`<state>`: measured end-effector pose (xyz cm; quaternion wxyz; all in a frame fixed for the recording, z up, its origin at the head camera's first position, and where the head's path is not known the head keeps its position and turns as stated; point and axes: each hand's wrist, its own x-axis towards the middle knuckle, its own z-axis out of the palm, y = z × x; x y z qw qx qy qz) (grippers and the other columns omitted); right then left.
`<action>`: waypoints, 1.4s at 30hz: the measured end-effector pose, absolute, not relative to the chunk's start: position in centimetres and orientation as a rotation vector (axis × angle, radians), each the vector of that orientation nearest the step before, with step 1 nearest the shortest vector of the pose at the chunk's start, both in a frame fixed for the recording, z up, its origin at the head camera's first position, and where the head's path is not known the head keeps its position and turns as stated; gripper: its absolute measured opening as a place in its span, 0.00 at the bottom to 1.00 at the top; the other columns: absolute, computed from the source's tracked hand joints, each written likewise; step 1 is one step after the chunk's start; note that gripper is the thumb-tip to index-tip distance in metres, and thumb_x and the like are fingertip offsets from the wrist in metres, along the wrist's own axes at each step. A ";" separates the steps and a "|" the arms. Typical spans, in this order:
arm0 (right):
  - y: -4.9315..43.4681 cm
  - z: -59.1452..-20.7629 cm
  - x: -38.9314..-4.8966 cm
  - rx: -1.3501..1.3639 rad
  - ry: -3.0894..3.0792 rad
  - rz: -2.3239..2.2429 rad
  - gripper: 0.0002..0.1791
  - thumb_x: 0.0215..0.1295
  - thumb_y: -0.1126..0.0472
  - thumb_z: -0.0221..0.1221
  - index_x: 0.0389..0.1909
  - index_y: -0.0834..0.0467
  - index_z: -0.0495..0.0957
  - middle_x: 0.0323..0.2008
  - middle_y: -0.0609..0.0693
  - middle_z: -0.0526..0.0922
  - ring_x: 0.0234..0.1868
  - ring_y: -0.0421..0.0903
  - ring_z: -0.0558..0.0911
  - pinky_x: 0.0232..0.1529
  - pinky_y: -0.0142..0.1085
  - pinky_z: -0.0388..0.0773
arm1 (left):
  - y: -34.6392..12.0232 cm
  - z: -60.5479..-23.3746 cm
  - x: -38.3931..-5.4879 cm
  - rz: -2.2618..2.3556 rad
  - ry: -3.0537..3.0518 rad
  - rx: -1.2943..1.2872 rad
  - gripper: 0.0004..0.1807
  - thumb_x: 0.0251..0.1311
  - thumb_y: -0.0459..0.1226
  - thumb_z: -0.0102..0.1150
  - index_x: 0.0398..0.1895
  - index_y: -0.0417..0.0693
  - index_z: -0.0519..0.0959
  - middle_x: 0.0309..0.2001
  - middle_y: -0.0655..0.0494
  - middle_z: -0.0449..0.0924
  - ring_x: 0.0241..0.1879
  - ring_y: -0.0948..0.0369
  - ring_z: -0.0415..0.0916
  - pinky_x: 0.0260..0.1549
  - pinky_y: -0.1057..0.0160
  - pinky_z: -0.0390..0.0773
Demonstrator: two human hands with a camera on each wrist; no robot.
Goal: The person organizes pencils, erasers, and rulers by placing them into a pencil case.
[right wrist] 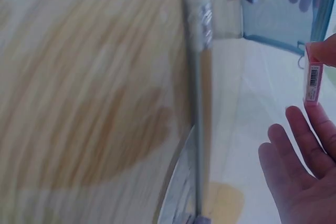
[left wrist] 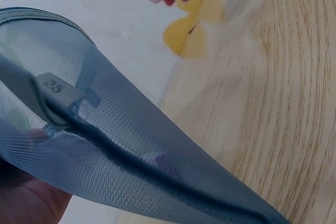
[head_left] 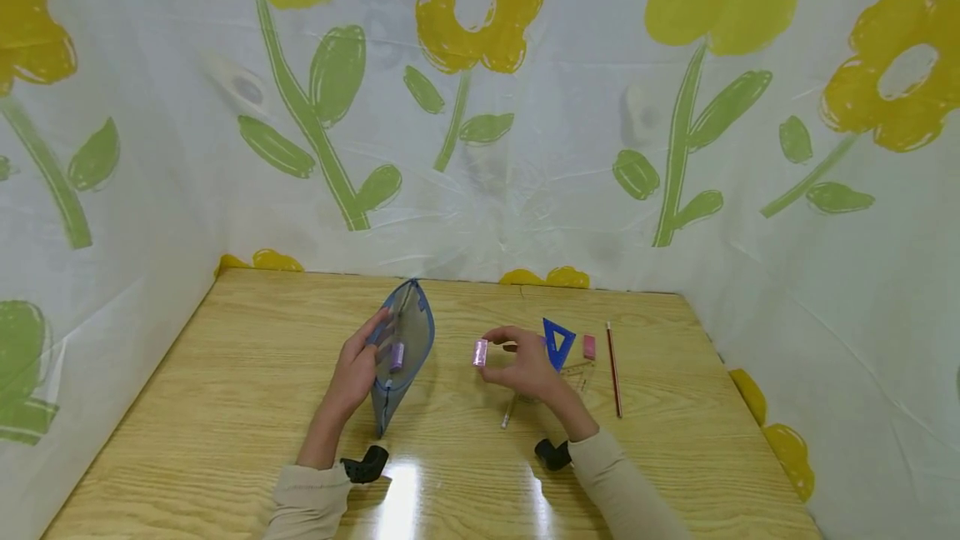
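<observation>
My left hand (head_left: 351, 377) grips a blue-grey mesh zip pouch (head_left: 418, 338), tilted with its mouth spread apart. Inside the pouch sits a small purple block (head_left: 397, 357), which shows dimly through the mesh in the left wrist view. To the right of the pouch, my right hand (head_left: 528, 369) pinches a small pink eraser (head_left: 480, 352) between thumb and fingertip, above the table. A barcode label faces the camera on that eraser (right wrist: 313, 83) in the right wrist view, where the other fingers are spread apart.
Right of my right hand lie a blue set square (head_left: 553, 348), a pink block (head_left: 589, 347) and a dark red pencil (head_left: 614, 373). A clear ruled piece (head_left: 576, 372) lies beside them. A pencil with a white eraser end (head_left: 506, 420) pokes out below that hand. Flowered cloth (head_left: 487, 215) surrounds the table.
</observation>
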<state>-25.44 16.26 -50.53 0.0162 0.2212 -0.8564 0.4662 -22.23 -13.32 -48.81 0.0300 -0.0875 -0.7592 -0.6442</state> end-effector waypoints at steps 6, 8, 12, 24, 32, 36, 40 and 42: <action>15.1 -49.9 -25.2 0.704 -2.627 1.473 0.23 0.52 0.62 0.75 0.51 0.57 0.83 0.49 0.54 0.85 0.54 0.61 0.81 0.58 0.59 0.80 | -13.3 -48.8 -22.1 -2.044 -2.306 -0.245 0.34 0.67 0.22 0.26 0.79 0.34 0.55 0.78 0.34 0.53 0.77 0.38 0.52 0.73 0.38 0.59; 14.7 -49.7 -25.2 0.715 -2.626 1.476 0.23 0.52 0.62 0.75 0.51 0.57 0.83 0.49 0.54 0.85 0.55 0.62 0.81 0.59 0.60 0.79 | -13.4 -48.8 -22.1 -2.067 -2.298 -0.243 0.34 0.67 0.22 0.26 0.79 0.34 0.54 0.78 0.34 0.54 0.76 0.38 0.54 0.72 0.39 0.60; 14.1 -49.2 -25.6 0.738 -2.642 1.465 0.24 0.54 0.59 0.74 0.52 0.56 0.82 0.51 0.52 0.84 0.57 0.62 0.80 0.61 0.59 0.78 | -13.7 -48.8 -22.1 -2.069 -2.312 -0.241 0.35 0.67 0.22 0.25 0.80 0.35 0.52 0.77 0.33 0.54 0.76 0.38 0.54 0.72 0.41 0.61; 12.3 -47.6 -26.4 0.830 -2.603 1.453 0.21 0.55 0.59 0.74 0.50 0.53 0.82 0.49 0.48 0.84 0.56 0.57 0.81 0.60 0.59 0.79 | -14.0 -48.9 -22.2 -2.050 -2.359 -0.275 0.34 0.69 0.23 0.25 0.80 0.34 0.49 0.78 0.32 0.52 0.77 0.38 0.52 0.72 0.43 0.61; 11.2 -46.4 -26.7 0.878 -2.604 1.370 0.22 0.55 0.58 0.73 0.51 0.55 0.82 0.50 0.47 0.85 0.54 0.50 0.81 0.58 0.50 0.82 | -13.9 -48.9 -22.2 -2.113 -2.319 -0.342 0.33 0.71 0.24 0.23 0.80 0.33 0.47 0.78 0.30 0.50 0.76 0.37 0.51 0.72 0.44 0.61; 10.5 -45.9 -26.9 0.902 -2.623 1.355 0.23 0.55 0.59 0.73 0.52 0.56 0.82 0.50 0.49 0.84 0.53 0.49 0.81 0.58 0.51 0.81 | -13.9 -48.8 -22.0 -2.107 -2.324 -0.345 0.33 0.71 0.24 0.23 0.80 0.32 0.47 0.78 0.30 0.50 0.76 0.37 0.51 0.72 0.44 0.61; 10.0 -45.8 -27.5 0.904 -2.662 1.340 0.23 0.56 0.60 0.73 0.53 0.58 0.81 0.51 0.51 0.84 0.55 0.53 0.80 0.58 0.54 0.81 | -13.9 -48.8 -22.0 -2.103 -2.327 -0.339 0.32 0.71 0.24 0.23 0.80 0.32 0.47 0.77 0.30 0.51 0.76 0.37 0.52 0.71 0.44 0.61; 9.8 -45.8 -27.9 0.912 -2.663 1.344 0.23 0.56 0.60 0.72 0.53 0.59 0.80 0.52 0.53 0.84 0.56 0.56 0.81 0.58 0.56 0.81 | -13.9 -48.7 -22.0 -2.106 -2.327 -0.333 0.32 0.71 0.24 0.23 0.80 0.32 0.48 0.77 0.30 0.51 0.76 0.37 0.52 0.71 0.43 0.61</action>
